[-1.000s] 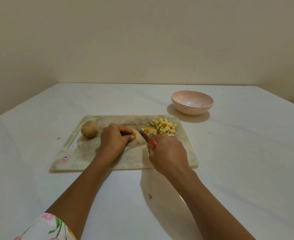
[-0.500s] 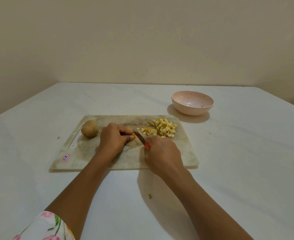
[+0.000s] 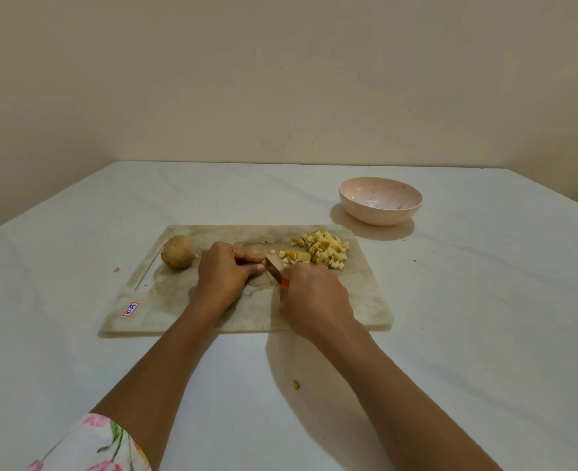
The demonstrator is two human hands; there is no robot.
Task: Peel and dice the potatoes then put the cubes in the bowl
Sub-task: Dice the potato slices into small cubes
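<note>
The knife [image 3: 274, 271] is gripped in the right hand [image 3: 314, 300], cubes [image 3: 325, 249] heaped just beyond, by the far edge of the board [image 3: 365, 300]; what the curled left hand [image 3: 224, 270] holds cannot be told.

support: white table [image 3: 484, 334] | on it: stained cutting board [image 3: 165, 300], pink bowl [image 3: 379, 217] beyond its far right corner, two small scraps [image 3: 296, 385]

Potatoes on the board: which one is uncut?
The brown potato at the left end of the board, whole with skin on. The rest are yellow cubes at the right.
</note>
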